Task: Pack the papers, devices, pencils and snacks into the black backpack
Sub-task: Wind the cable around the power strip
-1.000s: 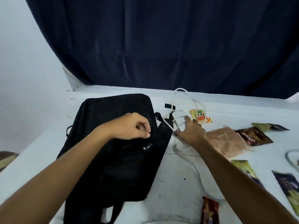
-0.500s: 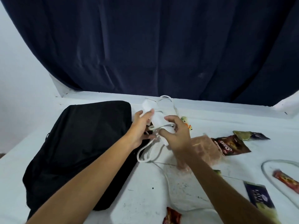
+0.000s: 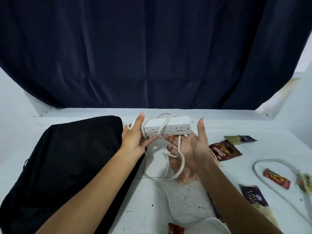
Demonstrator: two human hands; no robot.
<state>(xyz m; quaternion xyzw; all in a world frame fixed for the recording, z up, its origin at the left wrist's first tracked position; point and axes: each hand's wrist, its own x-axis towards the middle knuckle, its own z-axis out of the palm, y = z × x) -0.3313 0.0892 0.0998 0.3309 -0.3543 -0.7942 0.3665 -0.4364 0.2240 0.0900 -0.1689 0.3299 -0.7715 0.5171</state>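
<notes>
The left hand holds one end of a white power strip up above the counter. Its fingers and thumb curl round that end. The white cord is looped round the strip a few times, and one loop goes over the left hand too.

The right hand is just under the other end of the strip. Its palm faces up and its fingers are spread out and mostly straight. The thumb points up. The cord hangs down across these fingers, but they do not close on it. The rest of the cord drops to the counter and runs back between the two arms.

The black backpack lies flat on the counter, to the left of the left hand and under that arm.

To the right of the right hand lie snack packets. A red one is closest. A purple one and a small red bar are farther out. Another red packet lies near the bottom, between the arms.
</notes>
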